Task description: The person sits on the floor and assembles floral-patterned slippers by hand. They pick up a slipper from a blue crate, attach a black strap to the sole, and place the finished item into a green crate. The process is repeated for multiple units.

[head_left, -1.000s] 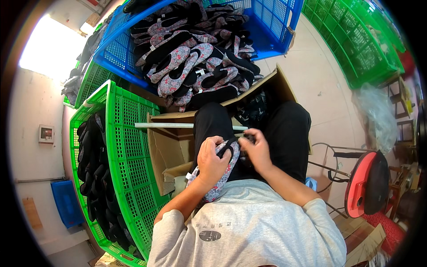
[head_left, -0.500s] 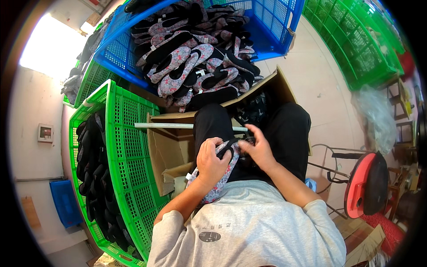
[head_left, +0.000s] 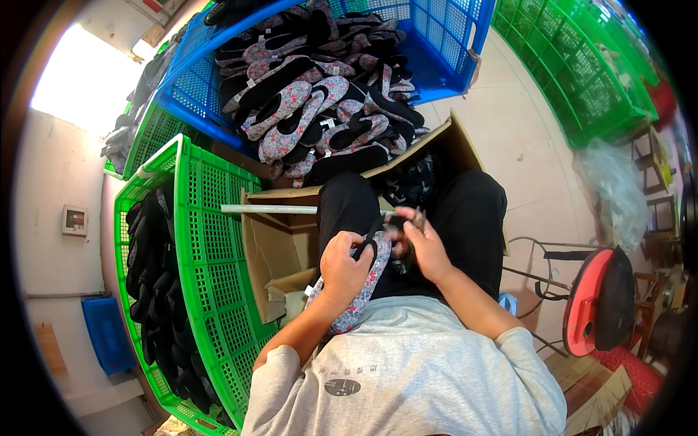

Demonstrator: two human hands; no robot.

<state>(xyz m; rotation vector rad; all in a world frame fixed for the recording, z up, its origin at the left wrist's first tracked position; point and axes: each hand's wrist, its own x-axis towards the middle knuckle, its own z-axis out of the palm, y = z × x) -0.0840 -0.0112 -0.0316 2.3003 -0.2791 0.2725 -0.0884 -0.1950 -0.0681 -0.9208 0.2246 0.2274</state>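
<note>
Across my lap lies a floral slipper [head_left: 369, 280] in grey and pink with black lining and a small white tag. My left hand [head_left: 343, 265] is closed around it at the opening, thumb on top. Beside the slipper's far end is my right hand [head_left: 427, 251], its fingers smeared by motion. Something dark shows at those fingers, too blurred to name. Beyond my knees, a heap of similar floral slippers [head_left: 280, 142] spills at the front of a blue plastic crate [head_left: 187, 91].
An open cardboard box [head_left: 254, 254] sits around my knees, with a pale rod [head_left: 269, 209] across it. At left stands a green crate [head_left: 225, 247] of dark slippers. Another green crate [head_left: 574, 73], a clear plastic bag [head_left: 614, 196] and a red-and-black round seat [head_left: 589, 305] are at right.
My right hand has shifted slightly, its fingers now blurred beside the slipper's far end, with a dark thing showing there. My left hand keeps its hold on the slipper.
</note>
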